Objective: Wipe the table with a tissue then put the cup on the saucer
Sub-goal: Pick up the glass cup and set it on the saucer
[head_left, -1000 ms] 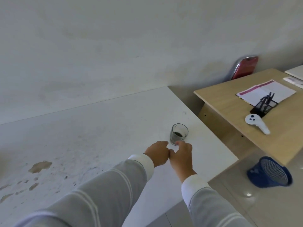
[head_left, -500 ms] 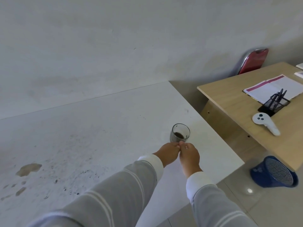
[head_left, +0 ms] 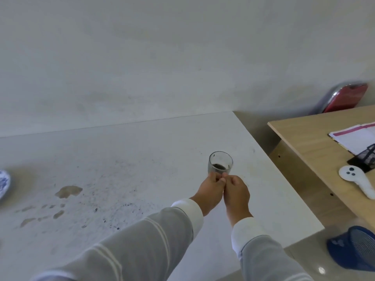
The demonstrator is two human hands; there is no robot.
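Fingertips of the left hand (head_left: pixel 210 189) and right hand (head_left: pixel 236 192), both curled narrow, touch the clear glass cup (head_left: pixel 220 163) standing near the stained white desk's (head_left: pixel 142 159) right edge.

one cup (head_left: pixel 220 165), one saucer (head_left: pixel 3 186), two hands, two tables, one bin (head_left: pixel 354 248).

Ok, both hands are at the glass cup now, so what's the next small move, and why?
Probably leave the cup and fetch a tissue first: brown stains and dark specks still mark the white table, and no tissue shows in the left hand or right hand. The saucer waits at the far left edge.
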